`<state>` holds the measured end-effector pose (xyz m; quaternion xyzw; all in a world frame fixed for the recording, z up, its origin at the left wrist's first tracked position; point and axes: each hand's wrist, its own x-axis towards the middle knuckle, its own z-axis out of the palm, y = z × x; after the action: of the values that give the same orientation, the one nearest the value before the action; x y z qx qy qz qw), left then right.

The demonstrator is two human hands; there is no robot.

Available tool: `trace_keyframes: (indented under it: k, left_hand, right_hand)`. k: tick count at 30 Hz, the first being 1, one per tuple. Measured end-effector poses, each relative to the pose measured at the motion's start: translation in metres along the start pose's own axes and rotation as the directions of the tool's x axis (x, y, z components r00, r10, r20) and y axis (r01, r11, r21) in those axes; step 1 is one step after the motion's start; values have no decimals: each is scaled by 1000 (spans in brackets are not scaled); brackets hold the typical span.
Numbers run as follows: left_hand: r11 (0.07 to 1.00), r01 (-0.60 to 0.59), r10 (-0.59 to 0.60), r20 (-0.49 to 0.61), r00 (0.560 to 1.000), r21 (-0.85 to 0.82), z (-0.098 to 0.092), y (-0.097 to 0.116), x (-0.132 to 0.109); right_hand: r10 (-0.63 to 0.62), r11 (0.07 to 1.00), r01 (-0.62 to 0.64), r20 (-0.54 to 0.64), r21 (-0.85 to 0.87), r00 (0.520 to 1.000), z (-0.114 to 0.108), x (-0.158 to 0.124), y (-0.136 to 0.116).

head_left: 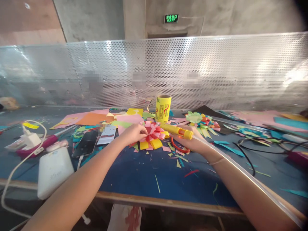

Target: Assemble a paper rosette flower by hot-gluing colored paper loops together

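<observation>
In the head view, the writing that reads most clearly is on a green exit sign high on the concrete wall: "EXIT", under 4 Chinese characters, 安全出口. A yellow cylinder stands upright on the blue surface, its open end up; it bears black and red print and a red swoosh, with lettering too small to read for certain. A white box-shaped device near the front left edge carries a faint grey marking that is not legible. The text on a white card-like rectangle is also too small to read.

The paper flower, with pink petals, a red middle and yellow loops at its lower edge, is between the 2 hands, just in front of the cylinder. The left hand is at the flower's left side, fingers bent and fingertips against the petals; whether they pinch a petal cannot be told. The right hand is to the flower's right, grasping a yellow glue gun with its front end pointing left, close over the flower. A red loop is below the right hand.

Right of the cylinder lies a pale green paper flower, with paper scraps strewn nearer the front. On the left are a dark smartphone with a white cable plugged in, and a white charger on a magenta power strip. A perforated metal panel runs along the back.
</observation>
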<state>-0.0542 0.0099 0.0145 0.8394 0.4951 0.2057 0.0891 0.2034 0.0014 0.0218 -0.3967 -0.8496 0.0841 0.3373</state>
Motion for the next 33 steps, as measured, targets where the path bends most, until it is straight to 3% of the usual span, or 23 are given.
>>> trace_keyframes:
  k: [3,9,21,33]
  left_hand:
    - [1000,11,-10,64,998,-14,-6,-3,-2]
    - [999,-53,53,72,996,1,-5,-9,-1]
    - [993,-79,78,-17,997,-84,4,-24,4]
    - [994,-57,58,10,998,-93,3,-18,4]
  right_hand:
    - [-81,996,84,80,-33,994,5,0,-3]
    - [-193,965,220,177,-142,965,11,2,-9]
    - [-99,921,201,301,-332,949,20,3,-27]
    - [-91,912,194,283,-361,955,39,3,-23]
